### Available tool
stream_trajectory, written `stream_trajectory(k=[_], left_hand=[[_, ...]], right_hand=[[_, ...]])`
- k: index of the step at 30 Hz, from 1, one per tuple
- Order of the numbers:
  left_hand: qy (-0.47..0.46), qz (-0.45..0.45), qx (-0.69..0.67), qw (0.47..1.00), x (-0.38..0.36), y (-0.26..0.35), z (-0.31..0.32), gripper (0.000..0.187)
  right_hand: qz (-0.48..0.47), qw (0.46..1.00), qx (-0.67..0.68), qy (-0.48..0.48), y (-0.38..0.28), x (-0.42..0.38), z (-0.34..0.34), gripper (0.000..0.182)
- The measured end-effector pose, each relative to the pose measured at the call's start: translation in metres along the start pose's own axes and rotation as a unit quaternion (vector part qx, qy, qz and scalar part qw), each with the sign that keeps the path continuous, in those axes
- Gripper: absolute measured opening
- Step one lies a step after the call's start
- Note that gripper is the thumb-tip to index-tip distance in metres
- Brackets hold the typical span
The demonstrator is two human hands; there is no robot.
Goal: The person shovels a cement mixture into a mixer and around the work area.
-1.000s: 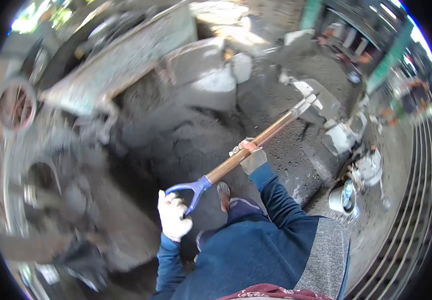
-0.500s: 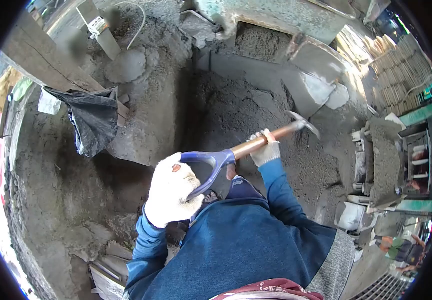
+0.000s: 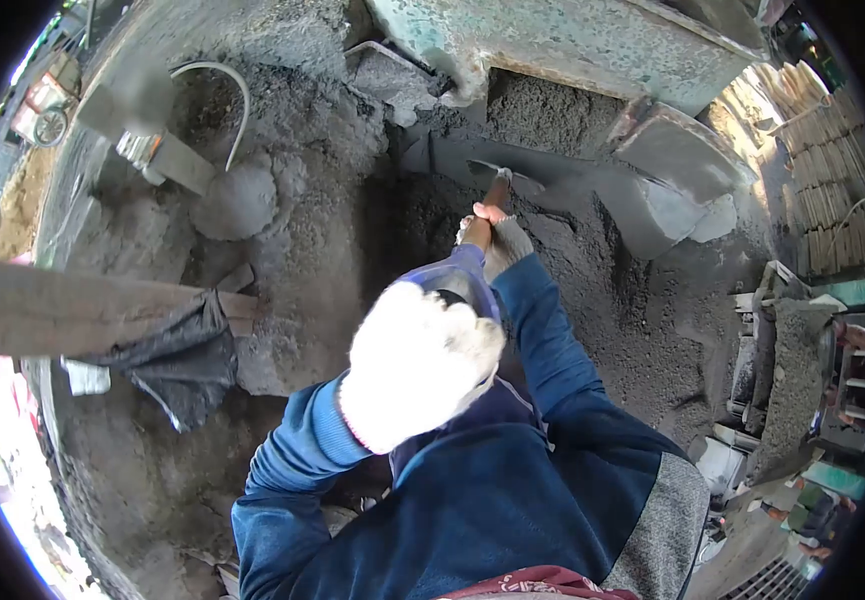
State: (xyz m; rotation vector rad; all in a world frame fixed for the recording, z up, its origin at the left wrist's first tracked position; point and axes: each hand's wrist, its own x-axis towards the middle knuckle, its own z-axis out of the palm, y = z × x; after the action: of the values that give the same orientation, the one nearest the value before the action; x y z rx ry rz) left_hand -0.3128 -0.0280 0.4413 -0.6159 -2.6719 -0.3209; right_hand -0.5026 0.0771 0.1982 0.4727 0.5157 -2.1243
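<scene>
Both my hands grip a shovel with a blue-purple D-shaped handle and a wooden shaft. My left hand, in a white knitted glove, is closed around the D-handle close in front of my body. Farther along the shaft, near the blade, my right hand is wrapped round the wood; its glove leaves fingertips bare. The shovel blade points away from me over the far end of a damp grey heap of sand or mortar mix, beside a smooth grey slab edge.
A worn green metal trough stands at the back. On the left, a wooden beam carries a black plastic sheet. A machine with a grit-covered belt stands at right, below stacked slats. Another person is at far lower right.
The shovel has swung from pointing right to pointing straight ahead, its blade now near the back of the heap. Both hands moved with it, still gripping. My view has turned slightly.
</scene>
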Motion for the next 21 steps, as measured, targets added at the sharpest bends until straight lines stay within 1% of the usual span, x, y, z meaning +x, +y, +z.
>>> stream_trajectory(k=[1,2,3,4,6,8,9,10,12,13,14,15,16,17,18,19,20,21], left_hand=[[-0.003,0.008,0.014,1.0,0.012,-0.015,0.022,0.021],[0.005,-0.018,0.0,1.0,0.024,-0.03,0.04,0.02],[0.014,-0.043,-0.015,0.999,0.035,-0.046,0.058,0.02],[-0.025,-0.084,-0.045,0.995,0.046,-0.061,0.075,0.02],[-0.09,-0.125,-0.067,0.986,0.004,-0.092,0.182,0.018],[-0.067,-0.102,-0.118,0.985,-0.04,-0.087,0.202,0.013],[-0.112,-0.12,-0.147,0.975,-0.063,-0.083,0.201,0.012],[-0.156,-0.147,-0.187,0.959,-0.09,-0.063,0.198,0.012],[-0.225,-0.185,-0.201,0.935,-0.14,-0.032,0.202,0.017],[-0.184,-0.165,-0.227,0.942,-0.169,-0.024,0.21,0.021],[-0.266,-0.179,-0.195,0.927,-0.166,-0.015,0.191,0.023],[-0.21,-0.164,-0.169,0.949,-0.156,-0.014,0.159,0.025],[-0.154,-0.153,-0.15,0.965,-0.145,-0.005,0.127,0.026],[-0.126,-0.16,-0.095,0.974,-0.133,0.0,0.107,0.03],[-0.049,-0.144,-0.091,0.984,-0.115,-0.002,0.079,0.028],[-0.039,-0.137,-0.059,0.988,-0.1,-0.003,0.048,0.026],[-0.03,-0.13,-0.027,0.991,-0.087,-0.004,0.023,0.024],[-0.016,-0.126,-0.019,0.992,-0.079,-0.005,0.009,0.022]], right_hand=[[0.009,1.0,-0.025,0.009,-0.018,0.019,-0.001,0.02],[0.017,0.998,-0.05,0.016,-0.032,0.041,-0.003,0.021],[0.031,0.998,-0.005,0.062,-0.036,0.077,-0.022,0.023],[0.037,0.994,-0.018,0.102,-0.034,0.114,-0.054,0.021],[0.022,0.978,-0.113,0.175,-0.003,0.18,-0.148,0.018],[0.01,0.966,-0.16,0.205,0.039,0.21,-0.222,0.016],[0.032,0.951,-0.189,0.244,0.055,0.191,-0.196,0.014],[0.061,0.928,-0.224,0.292,0.075,0.16,-0.192,0.011],[0.074,0.913,-0.276,0.293,0.11,0.122,-0.228,0.011],[0.07,0.909,-0.3,0.281,0.123,0.125,-0.24,0.011],[0.063,0.906,-0.321,0.268,0.129,0.139,-0.238,0.01],[0.035,0.893,-0.399,0.205,0.128,0.135,-0.227,0.013],[0.032,0.903,-0.375,0.206,0.116,0.103,-0.18,0.015],[0.029,0.913,-0.35,0.207,0.103,0.066,-0.117,0.017],[0.027,0.914,-0.356,0.191,0.092,0.05,-0.077,0.017],[0.027,0.918,-0.346,0.191,0.084,0.034,-0.034,0.019],[0.035,0.925,-0.342,0.162,0.077,0.024,-0.003,0.021],[0.05,0.93,-0.336,0.14,0.071,0.024,0.014,0.021]])
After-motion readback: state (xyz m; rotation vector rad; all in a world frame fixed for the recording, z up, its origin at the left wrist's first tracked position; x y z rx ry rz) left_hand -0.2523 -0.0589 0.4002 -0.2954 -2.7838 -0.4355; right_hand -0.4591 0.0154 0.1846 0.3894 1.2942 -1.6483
